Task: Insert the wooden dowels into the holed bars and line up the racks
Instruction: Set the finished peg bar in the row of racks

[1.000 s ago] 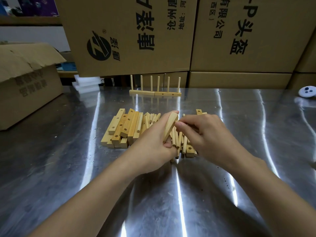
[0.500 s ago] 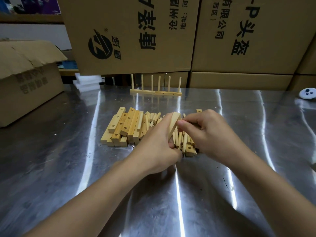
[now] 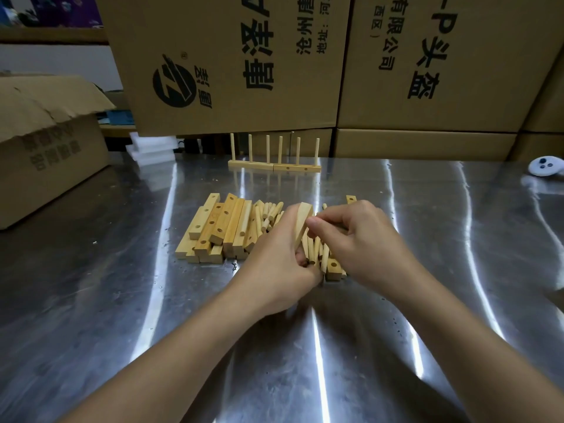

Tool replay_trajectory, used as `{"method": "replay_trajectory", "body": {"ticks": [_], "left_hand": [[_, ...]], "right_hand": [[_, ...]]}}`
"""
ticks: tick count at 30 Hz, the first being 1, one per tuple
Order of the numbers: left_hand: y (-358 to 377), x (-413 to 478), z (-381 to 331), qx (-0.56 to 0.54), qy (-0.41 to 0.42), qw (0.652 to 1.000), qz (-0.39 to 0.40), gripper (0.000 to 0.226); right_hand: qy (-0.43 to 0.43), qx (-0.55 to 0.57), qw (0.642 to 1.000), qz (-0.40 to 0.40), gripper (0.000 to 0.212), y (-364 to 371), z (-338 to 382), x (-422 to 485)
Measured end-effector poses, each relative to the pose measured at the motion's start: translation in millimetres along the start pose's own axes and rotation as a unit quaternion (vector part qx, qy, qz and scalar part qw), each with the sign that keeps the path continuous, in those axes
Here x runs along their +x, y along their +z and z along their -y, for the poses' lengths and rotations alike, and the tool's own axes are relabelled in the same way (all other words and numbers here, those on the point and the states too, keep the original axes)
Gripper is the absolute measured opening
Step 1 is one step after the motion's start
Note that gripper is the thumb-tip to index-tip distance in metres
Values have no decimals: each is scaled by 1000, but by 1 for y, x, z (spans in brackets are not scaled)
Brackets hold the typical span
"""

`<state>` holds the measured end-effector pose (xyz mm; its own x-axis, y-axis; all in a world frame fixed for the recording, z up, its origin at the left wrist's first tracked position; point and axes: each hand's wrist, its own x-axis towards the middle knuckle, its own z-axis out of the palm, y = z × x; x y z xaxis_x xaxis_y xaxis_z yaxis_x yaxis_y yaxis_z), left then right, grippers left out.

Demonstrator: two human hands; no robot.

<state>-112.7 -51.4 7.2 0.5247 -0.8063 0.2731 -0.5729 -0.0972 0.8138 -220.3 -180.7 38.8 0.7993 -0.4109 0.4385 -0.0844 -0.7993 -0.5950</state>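
Racks (image 3: 274, 167): two
Upright dowels (image 3: 268, 148): six, three per rack
Loose bars (image 3: 213, 230): heaped, too overlapped to count
Loose dowels (image 3: 268, 213): same

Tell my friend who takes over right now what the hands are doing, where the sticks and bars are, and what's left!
Left hand: grips a holed bar, tilted up over the pile.
Right hand: fingers curled at the bar's top end; what they pinch is hidden.
Loose bars and loose dowels lie piled on the table.
Done: two racks, three dowels each, stand end to end at the far edge.
Left: fill the held bar, then the others, and line them up.
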Motion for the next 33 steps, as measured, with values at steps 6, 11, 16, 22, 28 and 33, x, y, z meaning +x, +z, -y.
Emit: {"method": "replay_trajectory", "body": {"ticks": [6, 11, 16, 22, 28, 33], "left_hand": [[0, 0, 6, -20, 10, 1000, -8, 76], [-9, 2, 7, -3, 23, 1000, 6, 79], [-13, 2, 5, 20, 29, 999, 20, 79], [-7, 2, 2, -35, 5, 999, -14, 75], [-10, 4, 0, -18, 33, 999, 7, 84], [-11, 4, 0, -98, 21, 995, -1, 85]], "right_hand": [[-26, 1, 1000, -9, 32, 0, -1, -1], [-32, 20, 999, 14, 34, -4, 3, 0], [-28, 27, 999, 29, 34, -8, 1, -1], [-27, 1, 1000, -11, 33, 5, 3, -2], [-8, 54, 997, 49, 29, -14, -4, 1], [-34, 24, 998, -47, 31, 7, 7, -2]]}}
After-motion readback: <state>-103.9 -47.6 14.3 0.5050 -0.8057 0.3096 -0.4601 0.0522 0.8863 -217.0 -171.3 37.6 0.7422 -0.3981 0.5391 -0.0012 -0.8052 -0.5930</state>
